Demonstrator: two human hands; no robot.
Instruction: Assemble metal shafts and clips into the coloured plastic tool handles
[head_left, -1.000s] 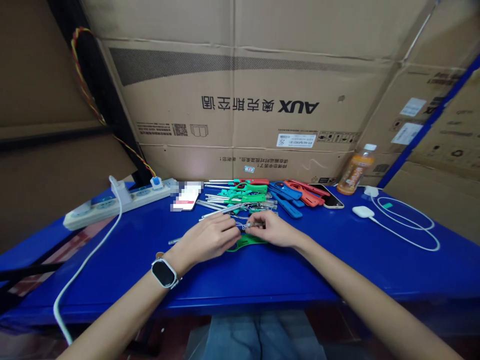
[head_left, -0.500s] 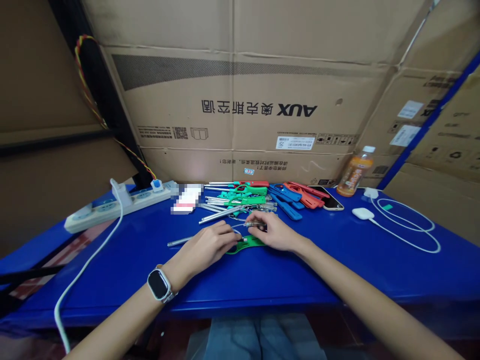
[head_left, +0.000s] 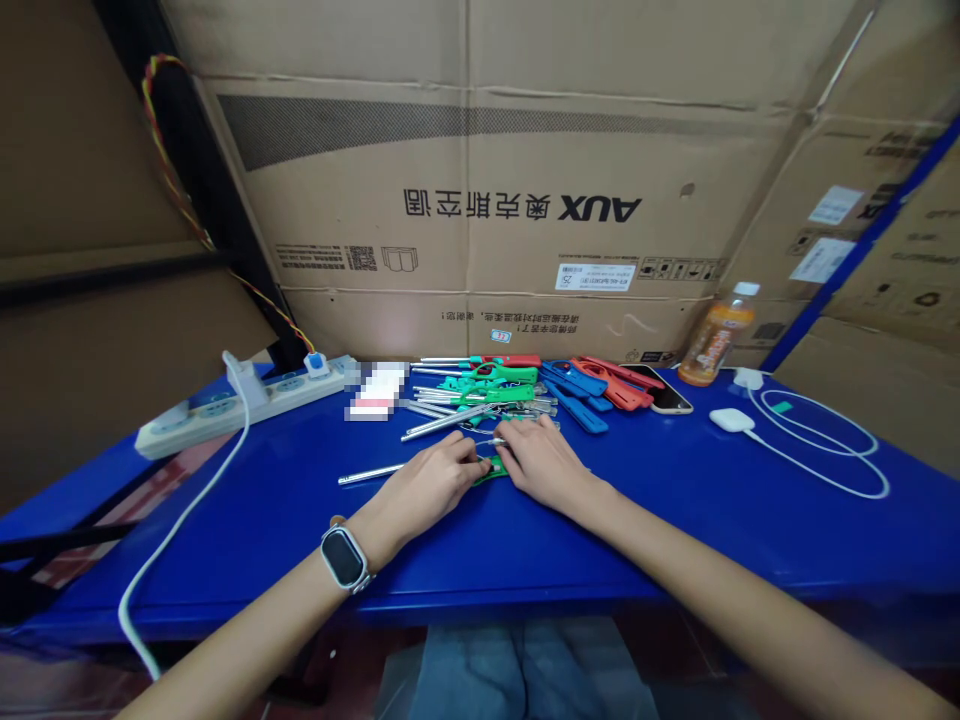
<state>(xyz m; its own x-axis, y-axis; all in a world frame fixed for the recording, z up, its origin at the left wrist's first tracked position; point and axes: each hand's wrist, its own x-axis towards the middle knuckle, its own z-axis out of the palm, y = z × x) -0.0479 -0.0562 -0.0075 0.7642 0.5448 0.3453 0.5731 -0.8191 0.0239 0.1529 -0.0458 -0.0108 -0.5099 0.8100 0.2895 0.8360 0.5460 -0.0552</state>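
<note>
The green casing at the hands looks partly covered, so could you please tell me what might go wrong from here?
The left hand and right hand hide much of the green casing, so a small part there could slip unnoticed. The metal rod beside the left hand might get nudged askew.

We list: tabletop, smooth and glossy, with soft reflections. Backing panel, matt brown cardboard, creased. Long tube, bright smooth metal. Green handle, plastic, with a slight sheen. Blue shells and red-orange shells, smooth plastic, which we record as semi-gloss. Bottle, clear shiny plastic. Power strip, off-white plastic. Watch face, dark, glossy, glass-like. Trousers, matt blue cloth, wrinkled.
</note>
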